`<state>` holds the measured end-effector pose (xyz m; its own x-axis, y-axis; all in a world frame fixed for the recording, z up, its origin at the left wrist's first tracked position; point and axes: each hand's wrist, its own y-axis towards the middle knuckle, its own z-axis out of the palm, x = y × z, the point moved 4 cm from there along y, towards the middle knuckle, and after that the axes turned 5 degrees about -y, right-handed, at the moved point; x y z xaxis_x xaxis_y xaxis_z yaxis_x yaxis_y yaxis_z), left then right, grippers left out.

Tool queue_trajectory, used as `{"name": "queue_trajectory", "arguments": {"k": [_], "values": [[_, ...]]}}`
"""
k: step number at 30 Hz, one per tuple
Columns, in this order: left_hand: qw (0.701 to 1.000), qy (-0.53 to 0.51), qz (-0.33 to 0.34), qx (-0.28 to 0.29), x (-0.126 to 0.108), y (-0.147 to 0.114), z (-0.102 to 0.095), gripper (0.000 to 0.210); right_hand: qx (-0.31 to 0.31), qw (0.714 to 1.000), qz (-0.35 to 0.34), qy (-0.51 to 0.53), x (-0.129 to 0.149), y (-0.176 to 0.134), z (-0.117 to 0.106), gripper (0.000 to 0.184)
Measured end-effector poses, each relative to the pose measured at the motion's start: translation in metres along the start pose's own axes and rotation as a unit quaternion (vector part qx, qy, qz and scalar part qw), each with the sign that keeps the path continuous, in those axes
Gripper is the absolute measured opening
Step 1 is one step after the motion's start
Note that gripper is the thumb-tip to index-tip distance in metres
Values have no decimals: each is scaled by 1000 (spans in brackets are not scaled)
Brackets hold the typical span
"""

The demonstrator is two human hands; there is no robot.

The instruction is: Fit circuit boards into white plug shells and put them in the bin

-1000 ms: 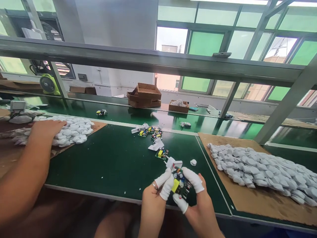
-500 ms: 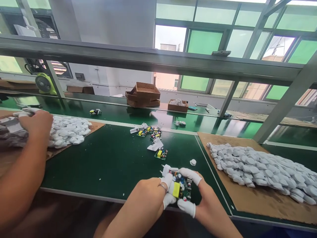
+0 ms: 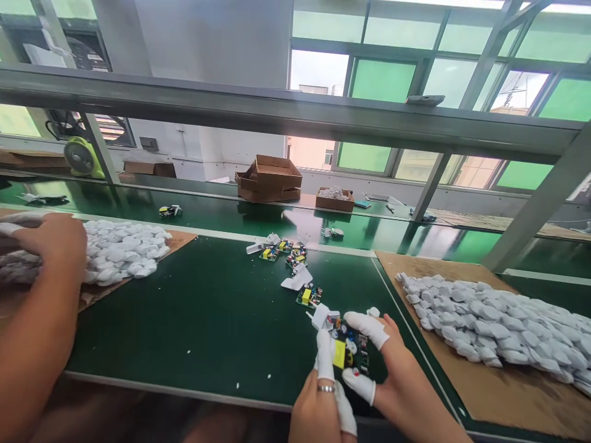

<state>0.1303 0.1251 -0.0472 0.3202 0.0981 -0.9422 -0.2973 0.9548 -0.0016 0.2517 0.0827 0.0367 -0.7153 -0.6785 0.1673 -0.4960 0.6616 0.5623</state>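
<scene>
By the near edge of the green bench [image 3: 207, 332], the circuit board [image 3: 363, 352] shows a yellow block [image 3: 339, 354] near a white plug [image 3: 320, 317]; your half-open right hand [image 3: 392, 369] grips it, your curled left hand [image 3: 321, 397] pinching its side.

You have a stack of brown boxes [image 3: 269, 189] at the far side of the green counter [image 3: 198, 307]. Just right of the stack, you can see a small brown box [image 3: 335, 203] with lots of little pale bits in it. A bit more to the right of the stack lies a flat blue thing [image 3: 362, 204]. To the left of the stack is a low brown box [image 3: 150, 169], and farther left is your yellow-green fan [image 3: 82, 157]. Higher than the stack, a long grey beam [image 3: 207, 104] goes across. Up and to the right of the stack, a flat pale thing [image 3: 425, 100] lies on that beam. Behind the stack is a pale wall [image 3: 221, 43], and to the right are big windows [image 3: 383, 80], some of them green.
</scene>
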Motion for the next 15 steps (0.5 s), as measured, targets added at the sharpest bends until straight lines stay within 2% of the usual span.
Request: {"name": "queue_trajectory", "arguments": {"k": [3,5,7,9,10,12,15], "values": [[1000,-14,1,-8,-5,-3,-9,27,-19,993,-81,-85,4,10,-2,50],[999,-24,13,-18,-14,-11,-18,24,-50,979,-149,-132,11,17,-4,49],[999,-34,30,-28,-24,-17,-24,28,-90,959,-209,-168,20,24,-3,50],[998,-48,34,-23,-34,-18,-24,33,-101,952,-233,-173,24,32,-1,51],[998,-55,27,-11,-37,-16,-23,33,-89,957,-224,-164,22,38,2,52],[998,-64,5,18,-41,-13,-23,33,-40,977,-164,-129,10,51,7,51],[998,-52,-11,43,-46,-9,-36,30,45,994,-6,-98,-33,77,16,44]]}}
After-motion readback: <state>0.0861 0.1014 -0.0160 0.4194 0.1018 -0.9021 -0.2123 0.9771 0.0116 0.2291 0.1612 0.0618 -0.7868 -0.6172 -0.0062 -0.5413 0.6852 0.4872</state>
